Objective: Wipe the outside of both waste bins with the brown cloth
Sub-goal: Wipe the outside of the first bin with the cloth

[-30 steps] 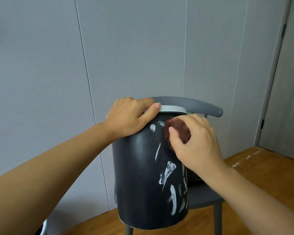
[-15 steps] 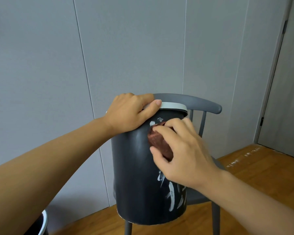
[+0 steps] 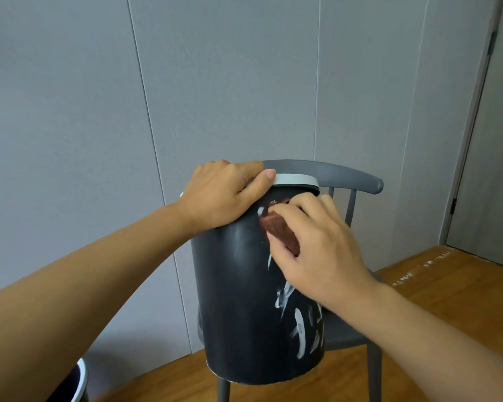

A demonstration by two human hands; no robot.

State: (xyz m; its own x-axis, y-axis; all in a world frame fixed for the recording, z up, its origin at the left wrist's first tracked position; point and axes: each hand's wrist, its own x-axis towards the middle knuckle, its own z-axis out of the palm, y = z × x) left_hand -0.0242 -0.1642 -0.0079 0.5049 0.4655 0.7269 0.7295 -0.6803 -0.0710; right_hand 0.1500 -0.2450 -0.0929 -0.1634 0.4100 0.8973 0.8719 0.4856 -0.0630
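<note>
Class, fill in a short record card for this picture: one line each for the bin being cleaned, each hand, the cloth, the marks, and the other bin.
bin: dark bin with a pale rim, on a grey chair
left hand: left hand grips the rim
right hand: right hand presses the brown cloth to the bin's upper side
marks: white streaks low on the bin's right side
other bin: second bin, only its edge shows at bottom left

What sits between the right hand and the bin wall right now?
The brown cloth, gripped by the right hand, presses against the dark bin near its rim; the head view shows it.
</note>
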